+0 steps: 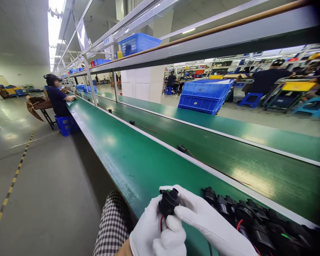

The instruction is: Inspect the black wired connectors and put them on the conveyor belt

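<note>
Both my hands wear white gloves and meet over the near edge of the green bench. My left hand (166, 233) is closed around a small black pump (169, 202) with short spouts, a green mark on top and a red wire running down. From the right, my right hand (193, 208) grips the same pump, its thumb against the side and its fingers around the back. Beside my right wrist lies a cluster of similar black pumps (245, 211), some with red wires. The right forearm hides part of this cluster.
A long green conveyor belt (229, 156) runs behind a pale rail, carrying several spaced pumps, one (181, 148) trailing a red wire. Blue crates (205, 96) stand beyond. A shelf holds a blue basket (138, 43). Another person (57, 96) sits farther along the bench.
</note>
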Available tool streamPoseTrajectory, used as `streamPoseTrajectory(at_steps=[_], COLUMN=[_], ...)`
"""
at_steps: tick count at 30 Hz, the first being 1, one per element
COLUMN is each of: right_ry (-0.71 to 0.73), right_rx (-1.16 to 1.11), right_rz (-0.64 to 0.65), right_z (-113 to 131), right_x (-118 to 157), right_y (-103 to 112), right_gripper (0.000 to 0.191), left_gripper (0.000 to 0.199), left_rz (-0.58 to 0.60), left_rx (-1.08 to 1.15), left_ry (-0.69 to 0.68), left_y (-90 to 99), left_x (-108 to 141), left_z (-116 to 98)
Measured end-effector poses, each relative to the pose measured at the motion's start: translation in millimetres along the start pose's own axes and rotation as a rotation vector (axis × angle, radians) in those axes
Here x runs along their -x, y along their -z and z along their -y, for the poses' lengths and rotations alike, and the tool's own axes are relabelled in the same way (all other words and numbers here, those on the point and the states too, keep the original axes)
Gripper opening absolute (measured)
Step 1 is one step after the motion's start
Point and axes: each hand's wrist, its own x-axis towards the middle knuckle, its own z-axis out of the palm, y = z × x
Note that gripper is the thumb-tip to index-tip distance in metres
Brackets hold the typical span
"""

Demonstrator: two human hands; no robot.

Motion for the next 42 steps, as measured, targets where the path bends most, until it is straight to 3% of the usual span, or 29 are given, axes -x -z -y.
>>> streamPoseTrajectory(at_steps=[2,4,6,8,9,11,12,15,19,22,24,29,33,36,39,42], right_ry=[-0.007,-0.033,-0.034,0.005,0.041,-0.055,-0.218,-0.53,-0.903,-1.066,-1.109,-1.008,-0.721,-0.613,-0.591,-0.44], right_rx=[0.015,0.124,0.387,0.793,1.018,1.46,1.642,1.712,1.579,1.449,1.381,1.316,1.262,1.215,1.198,1.135], right_rz=[-0.015,-0.129,-0.412,-0.812,-0.989,-1.147,-1.082,-0.957,-0.761,-0.629,-0.555,-0.403,-0.208,-0.066,-0.071,-0.158], right_z=[4,16,34,55,64,77,79,61,-1,-43,-58,-58,-60,-69,-70,-53], right_x=[4,10,16,23,27,38,43,60,78,92,97,79,39,11,-10,-23], right_y=[1,10,33,72,96,148,173,234,268,272,273,263,212,164,134,115], right_gripper=[0.038,0.034,0.032,0.032,0.032,0.032,0.034,0.028,0.023,0.025,0.025,0.027,0.036,0.037,0.027,0.028], left_gripper=[0.056,0.064,0.057,0.047,0.047,0.047,0.046,0.041,0.039,0.041,0.043,0.042,0.038,0.037,0.038,0.04], left_rz=[-0.164,-0.427,-0.626,-0.727,-0.869,-1.036,-1.044,-0.954,-0.93,-0.944,-0.947,-0.947,-0.928,-0.895,-0.831,-0.766], left_rx=[-0.293,-0.732,-1.073,-1.195,-1.39,-1.659,-1.778,-2.084,-2.203,-2.196,-2.184,-2.142,-2.075,-1.966,-1.681,-1.426], left_ry=[-0.099,-0.34,-0.569,-0.677,-0.784,-0.856,-0.864,-0.913,-0.848,-0.762,-0.734,-0.731,-0.733,-0.727,-0.686,-0.65], left_y=[7.3,19.4,38.0,63.6,78.2,106.5,118.3,137.2,132.5,125.9,124.6,128.1,127.4,122.7,114.0,100.7], left_x=[-6,-11,-13,-13,-13,-15,-17,-22,-25,-25,-25,-25,-24,-23,-19,-12], left_z=[2,3,2,-3,-6,-12,-14,-15,-14,-15,-15,-14,-11,-10,-13,-22])
